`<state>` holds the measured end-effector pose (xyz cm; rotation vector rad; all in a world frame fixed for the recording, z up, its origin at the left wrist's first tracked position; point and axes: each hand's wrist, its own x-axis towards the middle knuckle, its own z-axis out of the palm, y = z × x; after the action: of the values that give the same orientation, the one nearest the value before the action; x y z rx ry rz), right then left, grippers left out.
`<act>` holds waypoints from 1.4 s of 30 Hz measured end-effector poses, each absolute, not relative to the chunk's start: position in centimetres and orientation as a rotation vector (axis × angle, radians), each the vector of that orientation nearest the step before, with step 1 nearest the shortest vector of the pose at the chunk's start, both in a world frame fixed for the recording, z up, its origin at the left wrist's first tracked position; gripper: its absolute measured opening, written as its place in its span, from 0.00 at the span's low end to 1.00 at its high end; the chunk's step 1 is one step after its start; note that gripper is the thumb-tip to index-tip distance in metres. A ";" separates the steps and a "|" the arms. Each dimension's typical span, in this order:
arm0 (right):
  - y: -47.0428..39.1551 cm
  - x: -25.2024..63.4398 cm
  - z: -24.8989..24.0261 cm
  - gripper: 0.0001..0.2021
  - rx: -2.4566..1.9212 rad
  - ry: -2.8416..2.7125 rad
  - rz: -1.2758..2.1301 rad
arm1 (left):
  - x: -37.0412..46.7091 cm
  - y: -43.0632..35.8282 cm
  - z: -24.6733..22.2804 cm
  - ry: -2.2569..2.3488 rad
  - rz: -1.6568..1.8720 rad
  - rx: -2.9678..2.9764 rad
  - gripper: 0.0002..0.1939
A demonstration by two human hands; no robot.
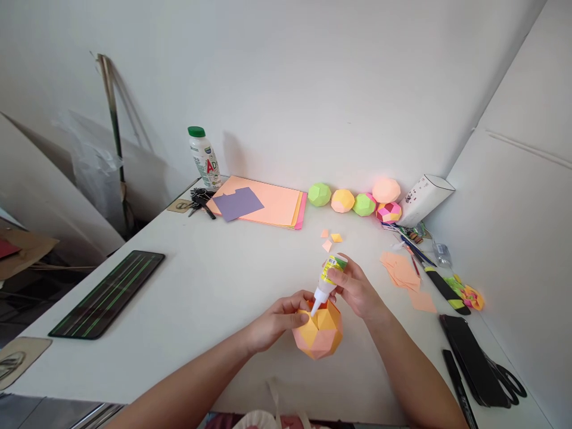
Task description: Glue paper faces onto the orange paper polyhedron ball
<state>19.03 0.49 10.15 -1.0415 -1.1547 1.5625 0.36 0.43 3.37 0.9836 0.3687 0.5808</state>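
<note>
My left hand (281,319) grips an orange and peach faceted paper ball (318,336) by its upper left rim, thumb outside and fingers at the opening on top. In my right hand (357,289) is a small glue bottle (328,279) with a yellow-green label, tilted with its white nozzle down. The nozzle tip is at the ball's upper edge, against or just above a paper flap; I cannot tell if it touches. Just beyond the bottle lie several small paper pieces (328,245), peach and orange.
Finished paper balls (342,201) line the wall beside a white carton (426,199). Coloured sheets (268,202), keys (202,199) and a white bottle (205,158) sit at the back left. A dark tablet-like panel (107,295) lies left; a cutter (447,291), phone (473,360) and scissors (509,381) lie right.
</note>
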 end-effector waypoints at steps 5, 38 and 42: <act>0.4 19.1 10.1 0.11 -1.013 -1.184 1.536 | 0.4 0.3 3.3 0.381 0.584 0.979 0.12; -0.8 19.8 10.6 0.12 -0.873 -1.603 1.275 | 0.5 0.4 3.6 0.364 0.582 0.941 0.12; -0.3 19.8 10.6 0.09 -0.840 -1.430 1.367 | 0.3 0.5 3.5 0.380 0.598 0.974 0.12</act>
<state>19.83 -0.34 10.60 -0.8403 -1.4300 1.3670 0.34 0.46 3.54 0.9741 0.3802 0.5976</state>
